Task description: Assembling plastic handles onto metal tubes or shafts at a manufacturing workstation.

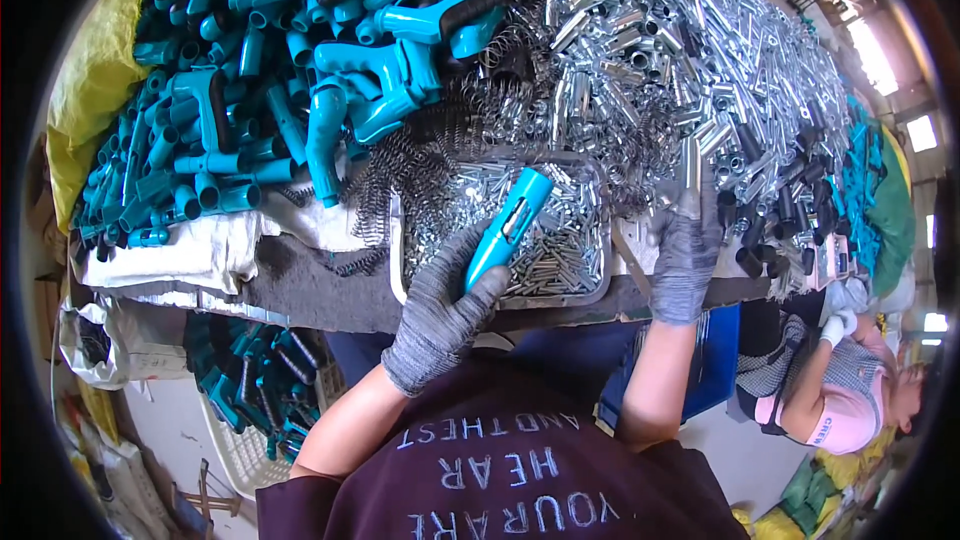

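My left hand [440,310], in a grey knit glove, is closed around a teal tubular housing [491,252] with a long slot in its side. The housing tilts up to the right, over a clear plastic tray [397,258] of small metal pins and other little parts. To the right of the tray, my right hand [686,258], gloved alike, has its fingers closed on a shiny metal tube [691,164]. That tube points away from me, at the near edge of the metal heap. The fingertips on it are partly hidden.
Teal housings and grips [330,130] are heaped at left, dark coil springs [385,180] beside the tray, metal tubes and rods [640,40] at right. Below the bench edge stand a white basket [225,430] of teal parts and a blue bin [715,360]. Another person [840,390] works at right.
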### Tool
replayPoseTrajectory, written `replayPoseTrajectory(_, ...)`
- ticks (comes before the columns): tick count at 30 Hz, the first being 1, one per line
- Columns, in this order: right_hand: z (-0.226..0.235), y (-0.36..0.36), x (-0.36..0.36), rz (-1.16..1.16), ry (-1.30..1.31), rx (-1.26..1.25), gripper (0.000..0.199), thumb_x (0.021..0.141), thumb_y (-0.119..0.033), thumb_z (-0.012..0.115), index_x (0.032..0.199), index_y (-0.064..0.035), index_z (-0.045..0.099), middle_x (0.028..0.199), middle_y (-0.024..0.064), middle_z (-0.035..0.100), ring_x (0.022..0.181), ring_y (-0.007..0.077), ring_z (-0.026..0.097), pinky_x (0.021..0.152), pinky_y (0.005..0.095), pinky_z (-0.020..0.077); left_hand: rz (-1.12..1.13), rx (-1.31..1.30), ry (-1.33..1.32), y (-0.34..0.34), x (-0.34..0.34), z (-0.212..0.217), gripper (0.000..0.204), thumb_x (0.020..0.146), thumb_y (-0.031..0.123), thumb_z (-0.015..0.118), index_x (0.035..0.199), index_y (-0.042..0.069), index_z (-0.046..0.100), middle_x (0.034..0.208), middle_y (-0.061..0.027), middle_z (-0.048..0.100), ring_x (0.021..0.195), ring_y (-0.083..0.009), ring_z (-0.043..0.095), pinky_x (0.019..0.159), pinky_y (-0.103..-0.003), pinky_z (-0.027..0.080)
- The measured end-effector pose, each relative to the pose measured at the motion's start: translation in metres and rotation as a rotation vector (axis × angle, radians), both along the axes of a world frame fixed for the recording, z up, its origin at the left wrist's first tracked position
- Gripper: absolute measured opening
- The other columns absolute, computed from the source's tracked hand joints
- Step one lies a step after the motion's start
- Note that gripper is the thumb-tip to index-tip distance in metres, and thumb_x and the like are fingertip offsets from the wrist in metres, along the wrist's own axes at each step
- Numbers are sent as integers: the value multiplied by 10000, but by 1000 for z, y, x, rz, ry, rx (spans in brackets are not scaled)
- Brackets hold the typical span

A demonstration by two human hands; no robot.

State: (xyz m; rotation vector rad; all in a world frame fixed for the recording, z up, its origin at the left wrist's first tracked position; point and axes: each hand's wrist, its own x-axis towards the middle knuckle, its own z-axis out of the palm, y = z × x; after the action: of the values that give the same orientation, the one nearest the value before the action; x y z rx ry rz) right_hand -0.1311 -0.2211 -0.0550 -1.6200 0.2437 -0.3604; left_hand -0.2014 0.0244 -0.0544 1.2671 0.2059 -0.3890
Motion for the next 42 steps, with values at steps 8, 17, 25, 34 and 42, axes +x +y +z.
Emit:
replayPoseTrajectory(8,-4,64,-55,472,154,208,554,907,-432,600,1252,-3,548,1147,106,621,1051,190,568,938,339,441,-79,253,-465,-33,0,-12,861,908,189,631,1530,60,51,1066,-168,618,918,-238,632,842,-339,494)
replayPoseTrajectory(17,-23,54,-61,273,164,418,526,919,-409,589,1259,-12,532,1131,103,623,1025,183,575,906,327,456,-184,464,-506,-37,8,4,690,948,274,559,1498,39,213,1069,-259,623,971,-353,642,843,-382,500)
replayPoseTrajectory(25,-25,27,-43,318,249,1393,455,985,-378,490,1299,-49,471,1042,94,590,839,207,611,694,391,573,-296,1327,-714,13,41,-27,215,823,223,663,1003,112,702,913,-132,653,791,-332,646,682,-435,521)
replayPoseTrajectory(34,-32,62,-60,601,580,933,444,981,-432,483,1078,-4,554,785,85,596,669,150,591,535,267,497,-205,1315,-674,16,45,-21,107,848,180,638,898,90,669,788,-155,616,708,-363,612,633,-450,496)
replayPoseTrajectory(42,-20,67,-64,607,634,757,379,956,-376,560,1166,-61,544,783,60,592,630,137,624,478,236,510,-231,677,-713,15,35,6,151,860,179,653,922,42,631,811,-160,604,750,-323,616,671,-381,501)
